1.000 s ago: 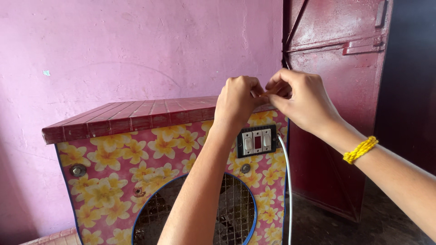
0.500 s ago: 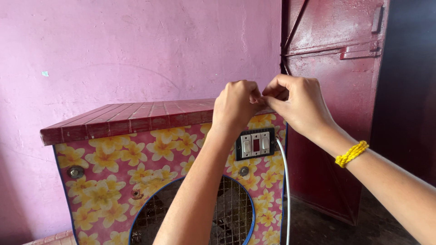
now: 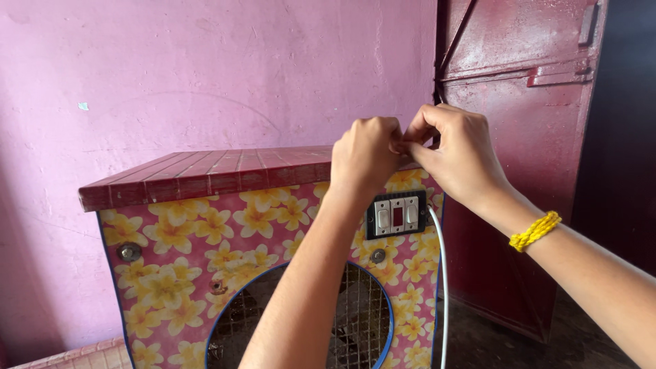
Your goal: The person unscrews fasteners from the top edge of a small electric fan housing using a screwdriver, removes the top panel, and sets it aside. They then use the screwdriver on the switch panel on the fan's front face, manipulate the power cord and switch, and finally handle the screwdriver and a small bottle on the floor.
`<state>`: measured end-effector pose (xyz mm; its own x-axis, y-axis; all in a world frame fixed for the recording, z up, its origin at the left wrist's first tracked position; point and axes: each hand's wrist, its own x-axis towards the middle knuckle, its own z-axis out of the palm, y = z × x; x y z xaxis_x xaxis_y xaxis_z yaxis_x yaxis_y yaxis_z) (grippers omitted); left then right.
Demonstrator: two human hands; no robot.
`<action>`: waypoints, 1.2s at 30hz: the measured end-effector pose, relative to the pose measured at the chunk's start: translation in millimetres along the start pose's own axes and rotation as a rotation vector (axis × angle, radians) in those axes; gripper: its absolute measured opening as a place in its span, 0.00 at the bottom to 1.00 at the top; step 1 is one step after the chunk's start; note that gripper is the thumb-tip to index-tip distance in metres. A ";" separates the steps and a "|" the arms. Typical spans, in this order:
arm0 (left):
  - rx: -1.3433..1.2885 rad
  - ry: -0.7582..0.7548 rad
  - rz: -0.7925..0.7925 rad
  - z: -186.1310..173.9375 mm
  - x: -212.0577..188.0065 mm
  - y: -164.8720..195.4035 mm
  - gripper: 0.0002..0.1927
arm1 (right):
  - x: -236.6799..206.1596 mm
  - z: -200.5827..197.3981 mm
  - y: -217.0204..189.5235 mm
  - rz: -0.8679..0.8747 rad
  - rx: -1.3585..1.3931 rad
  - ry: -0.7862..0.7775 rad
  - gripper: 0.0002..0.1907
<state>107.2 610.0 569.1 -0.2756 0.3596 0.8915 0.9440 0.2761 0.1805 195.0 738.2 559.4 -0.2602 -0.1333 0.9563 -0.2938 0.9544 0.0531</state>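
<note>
Head view. Two bare hands meet above the right rear corner of an air cooler (image 3: 273, 225), a box-shaped cabinet whose front is covered in a pink sheet printed with yellow flowers. The left hand (image 3: 365, 154) is curled into a loose fist, knuckles toward the camera; the right hand (image 3: 454, 154), at 3 o'clock from it and touching it, has thumb and forefinger pinched together at the point where the two hands meet. Whatever is pinched there is too small and too covered by the fingers to identify, so it cannot be told whether either hand has hold of anything. A yellow beaded wristband (image 3: 535, 231) circles the right wrist. The left forearm rises from the bottom edge and hides part of the round fan grille (image 3: 355, 321), a wire mesh ringed in blue; the grille's lower part is cut off by the frame. At 6 o'clock from the hands sits a black switch panel (image 3: 397, 214) with two white rockers and a red one between them. A white cable (image 3: 441, 287) drops from the panel's right side down the cabinet edge and leaves the picture at the bottom. A dark red ribbed lid (image 3: 205, 174) tops the cooler. Behind stands a pink plastered wall (image 3: 205, 68); at 1 o'clock from the hands a maroon metal door (image 3: 533, 102) stands, its top cut off.
</note>
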 end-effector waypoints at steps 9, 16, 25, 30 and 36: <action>0.001 0.024 0.003 2.6 2.0 1.2 0.12 | 5.0 -6.1 7.6 -0.055 0.031 -0.017 0.05; -0.087 0.018 0.019 7.0 -3.4 -3.2 0.13 | 7.4 -7.7 10.4 0.038 0.085 -0.034 0.07; -0.048 0.025 0.007 7.6 -0.9 -5.4 0.09 | 3.3 -6.3 14.2 0.017 0.099 -0.046 0.08; -0.032 -0.050 -0.046 8.7 0.1 -1.8 0.09 | -0.3 -2.5 7.7 0.081 0.032 -0.033 0.05; -0.073 0.037 0.091 12.0 -0.1 -3.5 0.09 | 3.5 -10.3 11.5 -0.088 0.079 -0.080 0.12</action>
<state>101.8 619.6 563.3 -0.1828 0.3468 0.9200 0.9759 0.1776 0.1270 200.2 751.4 566.2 -0.3017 -0.2392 0.9229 -0.3894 0.9145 0.1098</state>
